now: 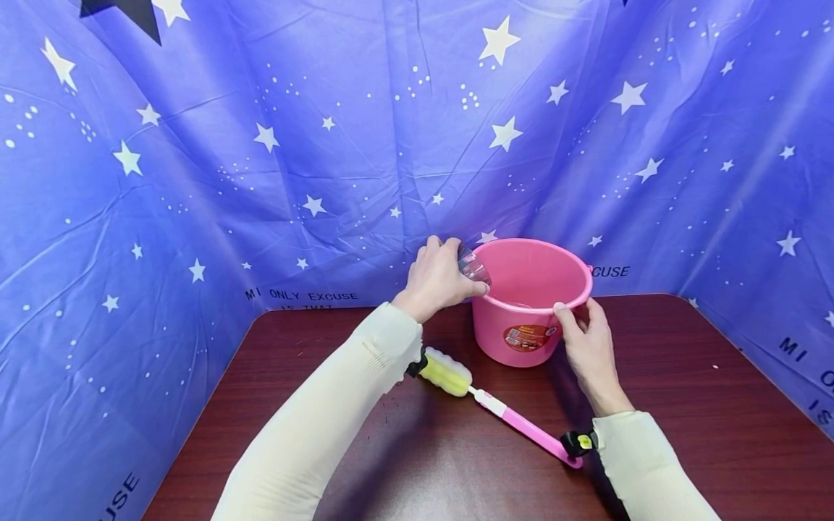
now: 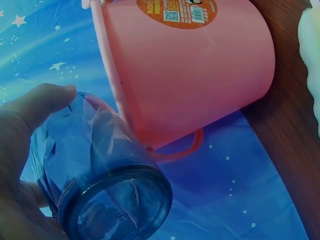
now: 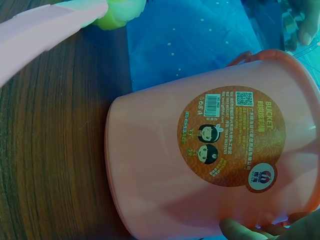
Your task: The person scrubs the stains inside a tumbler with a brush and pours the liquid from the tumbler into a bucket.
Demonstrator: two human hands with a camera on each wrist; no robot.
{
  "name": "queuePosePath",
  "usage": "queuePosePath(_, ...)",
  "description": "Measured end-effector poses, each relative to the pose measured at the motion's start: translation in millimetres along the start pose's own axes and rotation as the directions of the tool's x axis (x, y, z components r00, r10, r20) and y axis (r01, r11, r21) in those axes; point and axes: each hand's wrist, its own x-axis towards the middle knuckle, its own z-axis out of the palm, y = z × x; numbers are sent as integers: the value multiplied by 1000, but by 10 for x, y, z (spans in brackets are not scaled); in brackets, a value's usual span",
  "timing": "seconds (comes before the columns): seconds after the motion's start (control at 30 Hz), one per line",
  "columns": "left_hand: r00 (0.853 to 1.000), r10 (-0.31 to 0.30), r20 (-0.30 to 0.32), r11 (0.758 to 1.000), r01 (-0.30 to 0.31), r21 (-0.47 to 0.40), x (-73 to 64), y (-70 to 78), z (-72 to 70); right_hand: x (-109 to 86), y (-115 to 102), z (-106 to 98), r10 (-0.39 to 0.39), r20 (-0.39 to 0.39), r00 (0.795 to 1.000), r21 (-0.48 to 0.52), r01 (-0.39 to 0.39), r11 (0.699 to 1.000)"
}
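My left hand [image 1: 435, 281] grips a clear faceted glass [image 1: 474, 266] at the left rim of a pink bucket [image 1: 487, 329]. In the left wrist view the glass [image 2: 117, 150] is tilted, its round base towards the camera and its mouth end by the bucket's rim. The bucket stands upright on the table, with an orange label [image 3: 230, 135] on its front. My right hand [image 1: 589, 354] holds the bucket's front right rim, thumb at the edge and fingers round the outside. The bottom of the bucket's inside is mostly hidden.
A bottle brush with a yellow and white sponge head [image 1: 446, 373] and a pink handle [image 1: 531, 430] lies on the dark red wooden table [image 1: 664, 391] in front of the bucket. A blue star-printed cloth [image 1: 365, 166] hangs close behind the bucket and along both sides.
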Motion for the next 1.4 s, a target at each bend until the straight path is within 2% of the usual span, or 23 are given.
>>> queuePosePath(0.43, 1000, -8, 17, 1000, 8, 10, 9, 19, -9, 5, 7, 3, -9, 9, 1000, 23, 8, 1000)
queuePosePath(1.4, 997, -38, 64, 999, 36, 30, 35, 49, -56, -3, -7, -2, -5, 1, 1000, 6, 5, 1000)
